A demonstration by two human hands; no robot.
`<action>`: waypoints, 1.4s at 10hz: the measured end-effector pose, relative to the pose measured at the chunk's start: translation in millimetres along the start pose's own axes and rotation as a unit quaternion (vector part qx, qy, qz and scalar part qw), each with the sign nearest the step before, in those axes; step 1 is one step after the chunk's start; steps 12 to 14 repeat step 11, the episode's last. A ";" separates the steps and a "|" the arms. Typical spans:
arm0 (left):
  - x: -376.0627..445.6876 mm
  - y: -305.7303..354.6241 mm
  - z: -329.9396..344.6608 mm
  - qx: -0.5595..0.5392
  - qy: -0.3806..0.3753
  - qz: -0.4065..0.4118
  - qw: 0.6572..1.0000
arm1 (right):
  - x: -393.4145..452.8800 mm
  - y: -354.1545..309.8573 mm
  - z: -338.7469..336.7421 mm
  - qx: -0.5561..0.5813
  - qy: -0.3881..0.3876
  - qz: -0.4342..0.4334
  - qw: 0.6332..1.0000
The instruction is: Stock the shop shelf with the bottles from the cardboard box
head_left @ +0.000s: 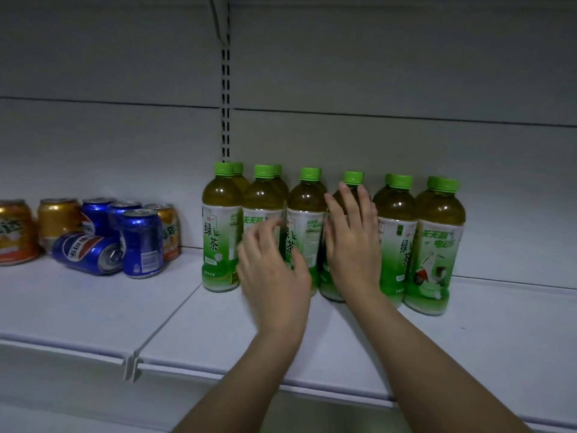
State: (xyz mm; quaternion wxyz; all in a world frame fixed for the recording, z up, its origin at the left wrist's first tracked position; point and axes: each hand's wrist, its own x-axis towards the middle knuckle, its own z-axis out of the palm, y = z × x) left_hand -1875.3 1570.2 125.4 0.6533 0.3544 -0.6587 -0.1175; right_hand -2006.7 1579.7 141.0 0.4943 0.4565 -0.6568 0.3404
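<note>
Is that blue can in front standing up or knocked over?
Knocked over. The blue can lies on its side on the shelf, top facing right, beside upright cans.

left hand (274,270) blurred, orange can (14,232) cut off

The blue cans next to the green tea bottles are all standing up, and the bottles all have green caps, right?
Not quite. In the head view one blue can lies on its side in front of the others, while the rest of the blue cans stand upright. The green tea bottles do all have green caps, and they stand to the right of the cans.
</note>
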 end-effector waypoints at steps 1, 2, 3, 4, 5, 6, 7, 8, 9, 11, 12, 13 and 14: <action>20.6 -28.6 -13.6 0.102 -0.064 0.002 0.993 | 0.2 -6.0 -0.9 0.028 0.005 0.022 0.999; 35.0 -49.7 -12.5 0.126 -0.157 -0.034 0.979 | 1.1 -9.7 -1.9 0.074 0.009 0.038 0.996; 36.0 -53.6 5.4 0.158 -0.177 -0.039 0.971 | 1.4 -12.8 -2.7 0.070 -0.009 0.035 0.997; 35.8 -55.8 16.2 0.168 -0.174 -0.043 0.969 | 1.8 -16.1 -0.8 0.038 -0.028 0.024 0.999; 32.8 -60.3 11.2 0.159 -0.161 -0.023 0.974 | 1.1 -17.1 -1.5 0.015 -0.035 0.023 0.999; 30.3 -61.0 2.8 0.125 -0.159 -0.002 0.979 | -0.3 -17.3 -3.7 0.017 -0.036 0.022 0.999; 30.2 -61.1 0.7 0.133 -0.180 -0.007 0.975 | -1.8 -15.0 -3.7 0.018 -0.040 0.023 0.999; 30.0 -63.7 2.0 0.167 -0.177 0.001 0.970 | -1.7 -14.5 -2.1 0.004 -0.046 0.018 0.999; 32.0 -63.0 0.9 0.174 -0.179 -0.008 0.968 | -1.9 -14.0 -3.5 -0.025 -0.060 0.011 0.998; 36.5 -53.7 -22.5 0.200 -0.262 -0.015 0.944 | 6.2 -27.2 -26.7 -0.036 -0.174 0.039 0.983; 36.5 -53.7 -22.5 0.200 -0.262 -0.015 0.944 | 6.2 -27.2 -26.7 -0.036 -0.174 0.039 0.983; 36.5 -53.7 -22.5 0.200 -0.262 -0.015 0.944 | 6.2 -27.2 -26.7 -0.036 -0.174 0.039 0.983; 36.5 -53.7 -22.5 0.200 -0.262 -0.015 0.944 | 6.2 -27.2 -26.7 -0.036 -0.174 0.039 0.983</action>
